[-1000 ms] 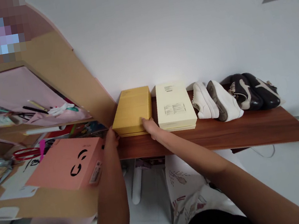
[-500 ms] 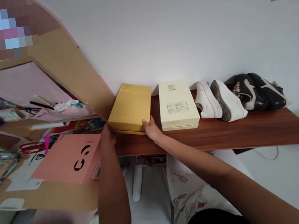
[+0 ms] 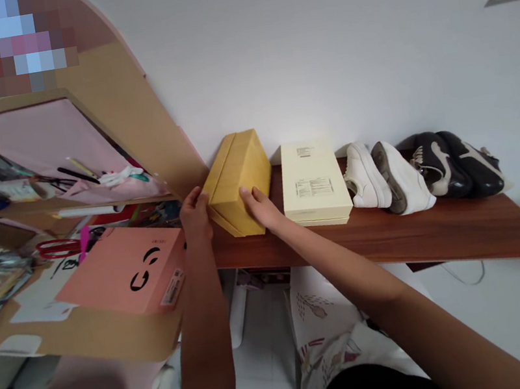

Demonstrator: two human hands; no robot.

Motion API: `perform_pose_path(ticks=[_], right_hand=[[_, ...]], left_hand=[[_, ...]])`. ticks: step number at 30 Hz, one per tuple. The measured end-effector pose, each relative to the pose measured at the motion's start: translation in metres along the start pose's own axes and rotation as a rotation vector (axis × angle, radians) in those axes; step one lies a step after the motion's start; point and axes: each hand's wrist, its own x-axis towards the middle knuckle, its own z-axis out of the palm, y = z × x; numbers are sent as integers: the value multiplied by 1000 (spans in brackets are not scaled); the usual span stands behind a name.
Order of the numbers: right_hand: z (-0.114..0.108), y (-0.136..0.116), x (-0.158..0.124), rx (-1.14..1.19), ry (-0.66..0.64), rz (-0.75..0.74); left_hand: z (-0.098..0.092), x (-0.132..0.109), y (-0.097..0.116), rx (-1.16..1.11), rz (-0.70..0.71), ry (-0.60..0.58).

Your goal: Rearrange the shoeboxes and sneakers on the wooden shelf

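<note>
A yellow shoe box [image 3: 242,187] stands turned on its long side at the left end of the brown wooden bench, its lid seam showing. My left hand [image 3: 195,214] grips its near left edge, the fingertips partly behind the box. On the near right side, my right hand [image 3: 260,209] holds it with the thumb laid on the yellow surface. Just to the right lies a cream shoe box [image 3: 313,179] with printed labels, flat and lidded, apart from my right hand.
Beyond the cream box, white sneakers [image 3: 368,174] and black shoes [image 3: 457,163] line the bench [image 3: 444,237]. At left, a pink box [image 3: 124,272] sits on a cluttered desk [image 3: 130,340], whose tall side panel [image 3: 138,108] rises near the yellow box. The wall [image 3: 316,47] stands behind.
The yellow shoe box has been tipped from lying flat onto its side. My left hand has risen slightly along its edge, and my right hand still holds its near right part.
</note>
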Motion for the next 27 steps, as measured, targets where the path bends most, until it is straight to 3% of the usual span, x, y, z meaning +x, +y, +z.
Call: perform_pose_path(ticks=[7, 10, 14, 19, 23, 27], right_hand=[[-4, -9, -10, 73, 19, 20], [-5, -6, -10, 95, 4, 27], [-9, -4, -12, 102, -5, 7], [-21, -1, -20, 106, 6, -75], [-26, 4, -25, 74, 41, -142], [-21, 10, -29, -35, 81, -107]], left_hand=[[13, -22, -8, -81, 32, -83], [11, -24, -22, -131, -113, -53], [5, -27, -46, 30, -380, 22], [-3, -29, -58, 55, -614, -6], [-17, -21, -53, 35, -605, 39], [-35, -8, -47, -57, -546, 67]])
